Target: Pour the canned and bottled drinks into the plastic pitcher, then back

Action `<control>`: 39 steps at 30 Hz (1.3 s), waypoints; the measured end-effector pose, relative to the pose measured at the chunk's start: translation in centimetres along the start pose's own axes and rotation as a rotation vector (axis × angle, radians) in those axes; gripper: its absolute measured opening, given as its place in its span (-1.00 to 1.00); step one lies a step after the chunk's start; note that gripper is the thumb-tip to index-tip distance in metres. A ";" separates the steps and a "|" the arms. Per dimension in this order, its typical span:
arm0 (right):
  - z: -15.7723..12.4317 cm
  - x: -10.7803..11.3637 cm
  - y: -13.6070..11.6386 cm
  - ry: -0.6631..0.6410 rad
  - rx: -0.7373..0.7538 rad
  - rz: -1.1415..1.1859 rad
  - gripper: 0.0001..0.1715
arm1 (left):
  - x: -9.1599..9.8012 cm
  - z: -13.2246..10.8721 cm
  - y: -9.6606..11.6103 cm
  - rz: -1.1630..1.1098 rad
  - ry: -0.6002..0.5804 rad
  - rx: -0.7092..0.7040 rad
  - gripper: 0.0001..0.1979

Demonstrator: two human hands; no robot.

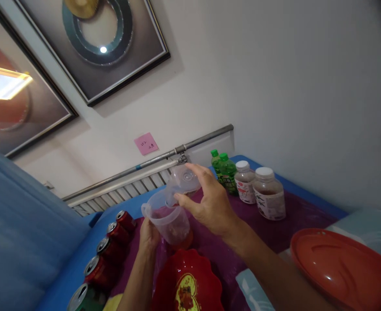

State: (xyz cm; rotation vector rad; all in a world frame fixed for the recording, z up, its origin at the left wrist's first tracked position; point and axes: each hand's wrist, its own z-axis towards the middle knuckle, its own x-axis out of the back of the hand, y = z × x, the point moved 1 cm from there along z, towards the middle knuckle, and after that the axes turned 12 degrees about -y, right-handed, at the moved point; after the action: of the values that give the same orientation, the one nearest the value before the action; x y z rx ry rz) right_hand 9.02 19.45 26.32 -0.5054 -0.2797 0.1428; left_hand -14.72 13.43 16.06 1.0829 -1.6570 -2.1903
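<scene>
My right hand (212, 202) grips a clear plastic container (186, 178) between thumb and fingers. The container is tipped, its round base turned up and its lower end at the rim of a translucent plastic pitcher (169, 226). Below the pitcher's handle, my left hand (148, 235) is closed at its left side; the fingers are mostly hidden behind it. Something orange-red shows at the pitcher's foot, and I cannot tell whether it is inside. A red scalloped dish (167, 287) with a yellow pattern sits just in front of the pitcher.
Several opened drink cans (101, 270) line the left side. At the back right stand two green-capped bottles (228, 175) and two white-lidded jars (270, 198). An orange-red plastic lid or tray (342, 268) lies at right. A purple cloth (294, 216) covers the blue table; a pipe (206, 137) crosses the wall.
</scene>
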 end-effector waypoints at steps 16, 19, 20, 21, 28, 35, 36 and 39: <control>1.0 1.1 3.4 -0.078 -0.415 0.191 -0.27 | 10.7 -9.6 3.4 0.964 0.098 0.192 -0.63; 0.9 1.0 5.0 -0.068 -0.511 0.286 -0.31 | 11.5 -10.2 2.5 1.126 0.045 0.201 -0.65; 0.8 1.0 5.6 -0.068 -0.544 0.344 -0.33 | 11.7 -10.2 2.2 1.164 0.024 0.213 -0.68; 0.6 0.9 6.1 -0.071 -0.576 0.414 -0.36 | 11.8 -10.2 2.0 1.196 0.004 0.225 -0.70; -0.1 0.2 8.0 -0.040 -0.778 0.814 -0.54 | 12.0 -10.4 1.4 1.303 -0.018 0.231 -0.78; -0.3 0.0 8.2 -0.033 -0.813 0.988 -0.75 | 12.5 -10.9 1.7 1.147 0.107 0.243 -0.76; -0.3 0.0 8.2 -0.031 -0.814 1.004 -0.76 | 12.4 -11.0 1.9 1.106 0.120 0.238 -0.72; -0.3 -0.2 8.3 -0.046 -0.827 1.069 -0.80 | 10.8 -11.0 3.2 0.945 0.147 0.163 -0.55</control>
State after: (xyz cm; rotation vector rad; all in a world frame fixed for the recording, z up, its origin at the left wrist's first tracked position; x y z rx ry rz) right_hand 8.33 26.43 21.95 -1.4457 -0.0728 1.1075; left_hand -16.26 -1.94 13.01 0.3219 -1.7752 -1.3494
